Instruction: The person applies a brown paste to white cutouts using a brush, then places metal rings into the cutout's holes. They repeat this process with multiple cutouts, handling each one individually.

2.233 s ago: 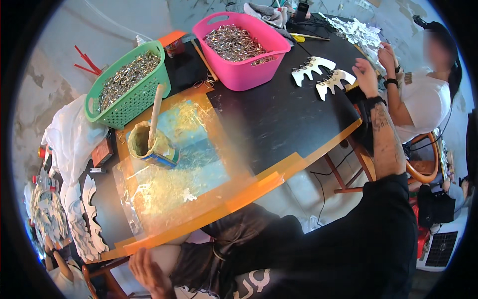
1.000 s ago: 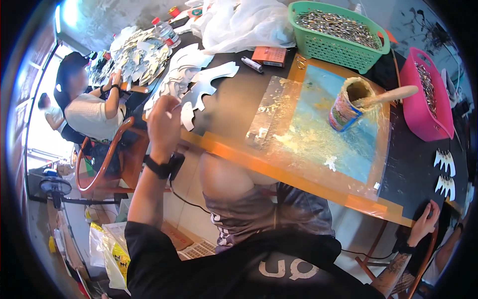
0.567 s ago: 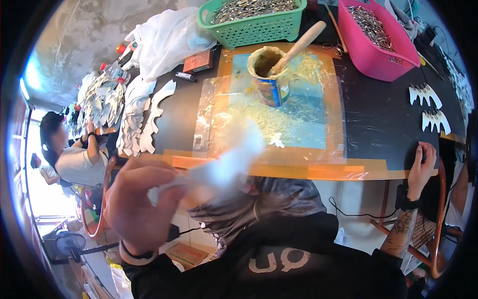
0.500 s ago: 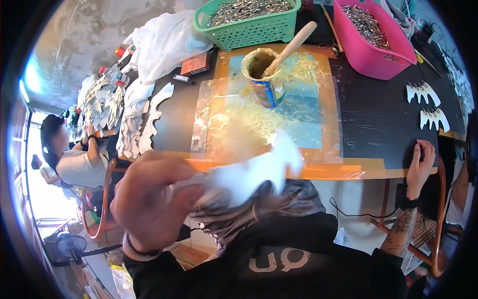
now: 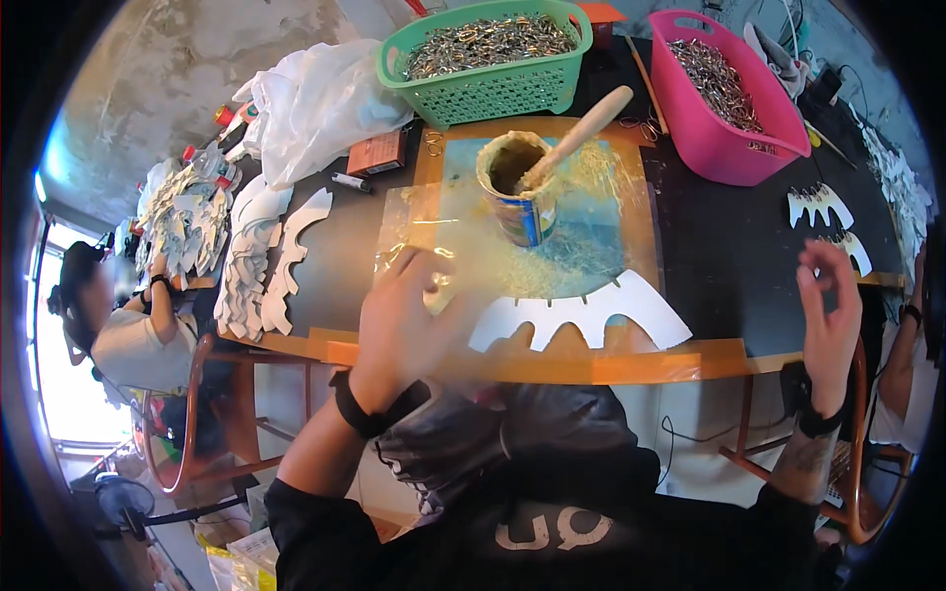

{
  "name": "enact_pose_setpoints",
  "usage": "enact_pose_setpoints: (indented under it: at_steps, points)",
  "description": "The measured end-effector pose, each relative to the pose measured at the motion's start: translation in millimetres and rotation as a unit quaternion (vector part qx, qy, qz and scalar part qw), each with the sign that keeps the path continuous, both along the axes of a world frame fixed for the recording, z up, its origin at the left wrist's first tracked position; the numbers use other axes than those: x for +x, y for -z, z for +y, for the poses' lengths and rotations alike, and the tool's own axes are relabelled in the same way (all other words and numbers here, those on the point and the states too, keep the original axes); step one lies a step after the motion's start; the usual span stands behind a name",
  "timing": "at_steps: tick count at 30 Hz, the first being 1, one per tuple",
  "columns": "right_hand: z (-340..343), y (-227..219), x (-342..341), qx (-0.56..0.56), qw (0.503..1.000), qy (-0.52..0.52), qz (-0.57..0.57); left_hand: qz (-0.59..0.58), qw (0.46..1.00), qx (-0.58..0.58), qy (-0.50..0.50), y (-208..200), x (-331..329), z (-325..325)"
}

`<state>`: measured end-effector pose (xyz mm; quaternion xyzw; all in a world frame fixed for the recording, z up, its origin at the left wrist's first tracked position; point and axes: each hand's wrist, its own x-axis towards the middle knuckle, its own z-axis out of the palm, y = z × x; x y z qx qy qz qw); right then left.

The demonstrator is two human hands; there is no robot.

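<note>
A white curved piece (image 5: 645, 313) with arched notches lies flat at the front of the table, on the plastic-covered work patch. Just left of it, my left hand (image 5: 399, 320) hovers with fingers apart and holding nothing; its fingertips are partly smeared by motion. My right hand (image 5: 830, 310) is raised at the table's right edge, fingers spread, with nothing in them. Beyond it lie two white toothed pieces with small metal parts along their edges, the farther one (image 5: 823, 207) fully visible, the nearer partly hidden by my fingers. Behind the curved piece stands a yellow-smeared can (image 5: 522, 219) holding a wooden-handled stick (image 5: 589, 126).
A green basket (image 5: 483, 94) and a pink basket (image 5: 734, 163) of small metal parts stand at the back. To the left are stacked white pieces (image 5: 246, 266), a white plastic bag (image 5: 315, 118), an orange box (image 5: 377, 154) and a small cylinder (image 5: 351, 182). Another person (image 5: 148, 330) sits at far left.
The white curved piece went from my left hand onto the table. That hand is now empty beside it. My right hand has lifted from the table edge toward the toothed pieces.
</note>
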<state>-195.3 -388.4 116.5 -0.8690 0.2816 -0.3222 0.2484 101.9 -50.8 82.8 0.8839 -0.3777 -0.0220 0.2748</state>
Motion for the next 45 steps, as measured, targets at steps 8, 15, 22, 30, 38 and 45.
enact_pose_setpoints:
  at_steps: [8,15,22,30,38,45]
  points:
    - [59.8,-33.0,186.1,0.303,0.891,-0.330,-0.075,0.073,0.987,-0.125,0.071,14.0,52.9,-42.4]
    - [67.3,-61.0,211.9,0.200,0.904,-0.357,-0.126,0.151,0.973,-0.111,0.132,12.2,58.3,-71.8]
    - [14.8,-86.2,181.2,0.081,0.904,-0.383,-0.171,0.204,0.962,-0.102,0.148,7.7,57.2,-80.5]
    - [13.5,-75.4,190.6,0.077,0.908,-0.386,-0.144,0.178,0.973,-0.096,0.113,3.1,53.8,-83.4]
    - [21.7,-74.6,193.1,0.085,0.890,-0.416,-0.167,0.098,0.974,-0.175,0.101,-17.0,64.8,-77.3]
    - [43.5,-64.4,212.0,0.056,0.864,-0.469,-0.175,0.036,0.973,-0.218,0.074,-5.2,76.6,-62.4]
